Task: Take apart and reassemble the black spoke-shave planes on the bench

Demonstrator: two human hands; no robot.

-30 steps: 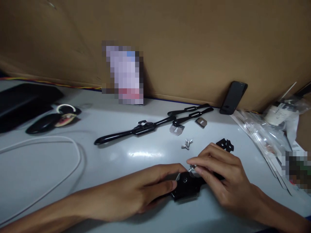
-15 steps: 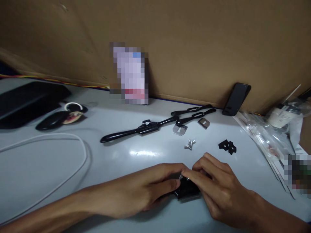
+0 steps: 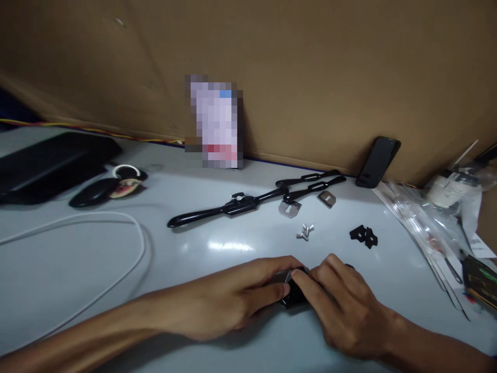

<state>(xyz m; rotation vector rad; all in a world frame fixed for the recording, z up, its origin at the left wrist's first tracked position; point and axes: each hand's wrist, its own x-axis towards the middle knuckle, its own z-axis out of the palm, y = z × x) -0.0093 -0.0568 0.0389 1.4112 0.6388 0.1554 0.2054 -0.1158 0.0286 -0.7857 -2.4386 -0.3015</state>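
Low in the middle, a black spokeshave (image 3: 297, 296) is gripped at its body between both hands. My left hand (image 3: 233, 300) closes on its left side, thumb in front and fingers behind. My right hand (image 3: 351, 308) is curled over the right side, its index fingertip pressing on the top near the blade area; the fingers cover most of the tool. Beyond the hands lie another black spokeshave (image 3: 239, 205), two slotted black spokeshave frames (image 3: 320, 186), metal blades (image 3: 327, 200), small silver wing-headed screws (image 3: 305, 232) and black cap plates (image 3: 364, 237).
A phone (image 3: 378, 161) leans on the cardboard wall (image 3: 310, 77). Plastic packets (image 3: 423, 223) and a white tub (image 3: 446, 189) occupy the right. To the left are a white cable (image 3: 142, 238), a black case (image 3: 58, 163) and a black rounded object (image 3: 95, 192).
Both hands keep hold of the spokeshave, which has tilted slightly. My right index finger has shifted left over its top. The whole view has moved a little.
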